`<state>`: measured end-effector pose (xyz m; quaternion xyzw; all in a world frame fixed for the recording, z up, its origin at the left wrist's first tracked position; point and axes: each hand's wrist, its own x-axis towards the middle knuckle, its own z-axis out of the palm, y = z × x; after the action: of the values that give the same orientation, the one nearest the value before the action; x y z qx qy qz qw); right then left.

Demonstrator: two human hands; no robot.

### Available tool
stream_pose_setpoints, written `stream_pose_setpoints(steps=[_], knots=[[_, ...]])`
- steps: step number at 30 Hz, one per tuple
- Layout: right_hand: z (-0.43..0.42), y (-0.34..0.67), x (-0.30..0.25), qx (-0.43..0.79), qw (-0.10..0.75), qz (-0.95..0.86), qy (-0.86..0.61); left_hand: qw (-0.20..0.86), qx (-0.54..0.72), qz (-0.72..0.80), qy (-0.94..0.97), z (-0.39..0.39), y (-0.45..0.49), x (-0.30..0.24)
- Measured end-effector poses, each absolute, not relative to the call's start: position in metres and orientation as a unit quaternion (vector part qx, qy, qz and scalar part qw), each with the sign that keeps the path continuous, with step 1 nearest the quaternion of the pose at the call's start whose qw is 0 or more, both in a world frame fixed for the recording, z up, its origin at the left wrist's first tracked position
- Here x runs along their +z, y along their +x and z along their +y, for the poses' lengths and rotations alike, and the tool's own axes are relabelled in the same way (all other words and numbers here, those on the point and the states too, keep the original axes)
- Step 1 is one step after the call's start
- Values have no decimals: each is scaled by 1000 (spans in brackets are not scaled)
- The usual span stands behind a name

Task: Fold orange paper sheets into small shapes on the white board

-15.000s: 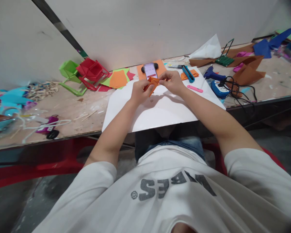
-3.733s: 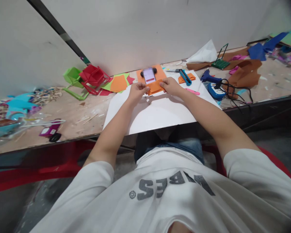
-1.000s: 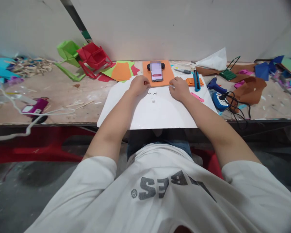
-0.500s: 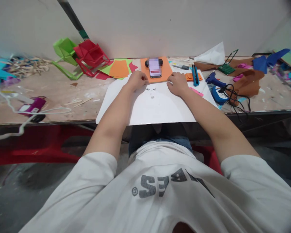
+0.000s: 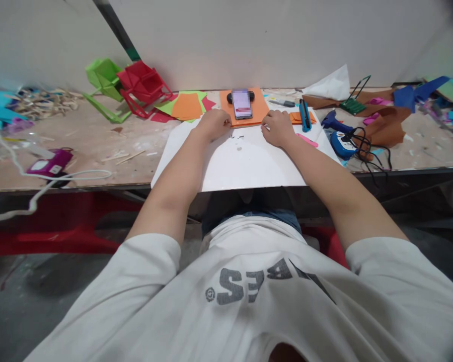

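My left hand rests on the white board, its loosely curled fingers at the lower left corner of an orange sheet. Nothing shows in it. By the sheet's lower right corner lies my right hand, palm down, fingers bent and a little apart, also without anything visible in it. Between the hands a phone with a lit, partly blurred screen leans on a dark object on the orange sheet. Small dark marks are on the board just below.
To the right are a blue cutter, a pink tool, a glue gun and a blue device with black cables. Green and red paper models stand left, beyond a purple device with a white cable.
The view has shifted slightly. My left hand's fingers look a little more curled; my right hand stays at the orange sheet's edge.
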<state>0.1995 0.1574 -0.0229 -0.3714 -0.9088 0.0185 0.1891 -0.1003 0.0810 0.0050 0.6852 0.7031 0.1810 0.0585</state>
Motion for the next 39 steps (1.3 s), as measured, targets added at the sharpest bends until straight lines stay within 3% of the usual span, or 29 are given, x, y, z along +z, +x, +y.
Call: stream_pose_setpoints(steps=[13,39], knots=[[152,193,-15,-30,185,-914,-359,-29,117,671,731,70,-72,8],[163,155,-14,-118,127,-935,-310,-18,134,645,753,60,-72,7]])
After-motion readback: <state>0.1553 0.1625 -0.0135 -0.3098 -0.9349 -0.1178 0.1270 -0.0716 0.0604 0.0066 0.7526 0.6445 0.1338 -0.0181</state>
